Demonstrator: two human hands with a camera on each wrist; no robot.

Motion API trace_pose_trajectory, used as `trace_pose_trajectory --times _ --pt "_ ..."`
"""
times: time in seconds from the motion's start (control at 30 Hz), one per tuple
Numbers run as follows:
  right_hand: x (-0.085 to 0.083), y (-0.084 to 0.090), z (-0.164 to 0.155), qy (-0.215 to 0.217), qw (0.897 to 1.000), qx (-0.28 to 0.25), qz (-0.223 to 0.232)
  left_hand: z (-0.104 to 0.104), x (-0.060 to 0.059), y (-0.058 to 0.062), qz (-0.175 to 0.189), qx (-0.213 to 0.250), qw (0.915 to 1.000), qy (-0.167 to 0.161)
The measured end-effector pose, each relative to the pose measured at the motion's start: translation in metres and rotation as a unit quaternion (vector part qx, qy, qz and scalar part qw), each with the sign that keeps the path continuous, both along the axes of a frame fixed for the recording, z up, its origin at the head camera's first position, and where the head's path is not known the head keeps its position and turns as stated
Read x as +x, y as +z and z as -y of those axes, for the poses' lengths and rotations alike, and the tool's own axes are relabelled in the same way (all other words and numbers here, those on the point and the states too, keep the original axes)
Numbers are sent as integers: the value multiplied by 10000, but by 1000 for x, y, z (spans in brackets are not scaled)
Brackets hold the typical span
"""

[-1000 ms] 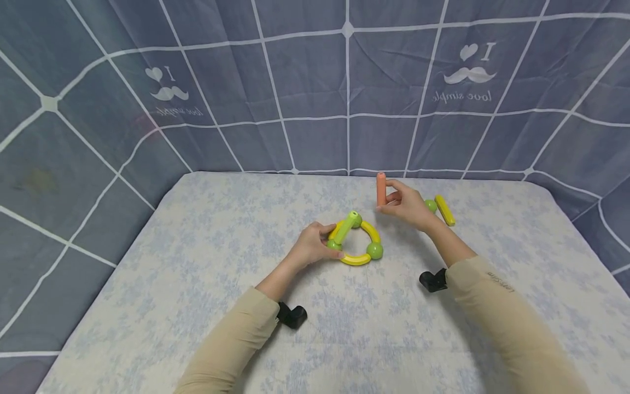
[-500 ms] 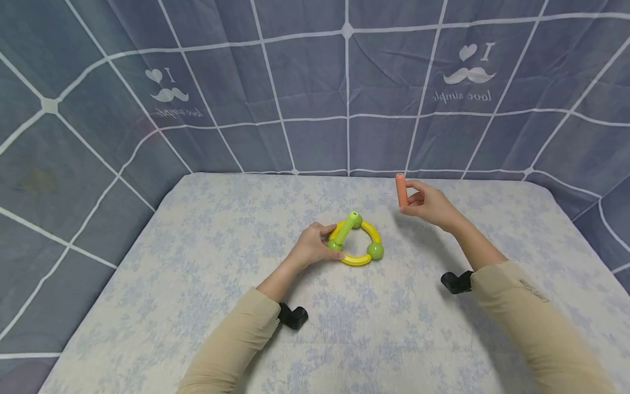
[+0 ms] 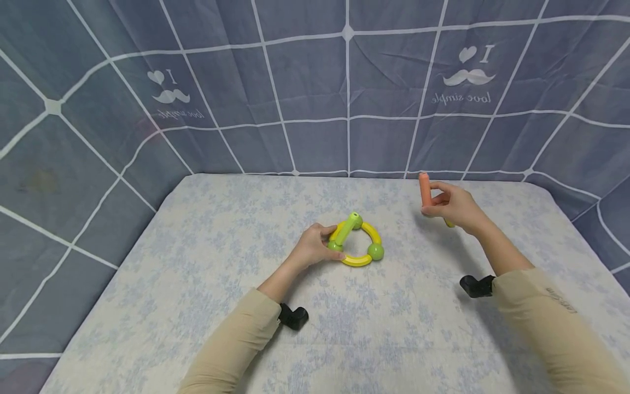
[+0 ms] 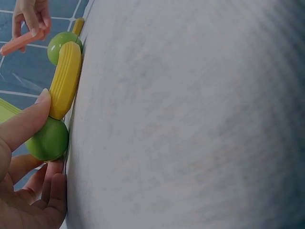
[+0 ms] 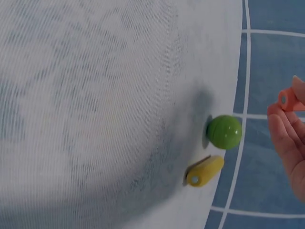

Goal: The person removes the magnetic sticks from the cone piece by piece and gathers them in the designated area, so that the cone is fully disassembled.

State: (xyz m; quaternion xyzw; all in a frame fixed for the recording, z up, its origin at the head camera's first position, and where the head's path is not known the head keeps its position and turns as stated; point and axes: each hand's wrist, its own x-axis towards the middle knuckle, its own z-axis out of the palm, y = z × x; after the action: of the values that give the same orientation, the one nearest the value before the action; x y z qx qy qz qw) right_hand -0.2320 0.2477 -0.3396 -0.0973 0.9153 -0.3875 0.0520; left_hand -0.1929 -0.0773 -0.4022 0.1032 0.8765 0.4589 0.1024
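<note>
My left hand grips a ring of curved yellow sticks and green balls lying on the table. Its thumb and fingers go round the left green ball, from which a light green stick slants up. Farther right, my right hand pinches an orange stick upright between thumb and fingers, raised above the table. In the right wrist view, a loose green ball and a straight yellow stick lie near the table's far edge; the right hand mostly hides them in the head view.
A pale cloth with a blue floral pattern covers the table. Behind it hangs a dark blue curtain with white lines, and more of it runs down the left side. Each wrist wears a black camera mount.
My right hand has carried the orange stick to the right, coming in front of the loose ball and yellow stick. The left hand and the ring have stayed in place.
</note>
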Motion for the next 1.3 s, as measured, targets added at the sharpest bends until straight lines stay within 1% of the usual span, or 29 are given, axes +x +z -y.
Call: trace_pose_trajectory --times 0.17,0.43,0.6,0.7,0.97,1.13,1.3 --pt "0 0 -15 -227 9996 143 36 -2 0 1 67 -26 10000 56" --pt "-1 -6 -35 -616 9974 268 273 -3 -1 2 110 -103 9998 100" --pt "1 -11 -45 -754 9965 294 228 -3 -1 2 77 -134 9998 120" --pt "2 -15 -50 -840 9959 276 204 -2 -1 2 79 -111 9998 117" --pt "-1 -28 -61 -1225 9916 165 385 -2 -2 4 153 -52 9998 118" --pt "-4 -38 -68 -1384 9891 198 457 -3 -2 4 190 -40 9997 120" --pt "-9 -47 -72 -1477 9868 131 657 -3 -2 4 233 -45 9996 166"
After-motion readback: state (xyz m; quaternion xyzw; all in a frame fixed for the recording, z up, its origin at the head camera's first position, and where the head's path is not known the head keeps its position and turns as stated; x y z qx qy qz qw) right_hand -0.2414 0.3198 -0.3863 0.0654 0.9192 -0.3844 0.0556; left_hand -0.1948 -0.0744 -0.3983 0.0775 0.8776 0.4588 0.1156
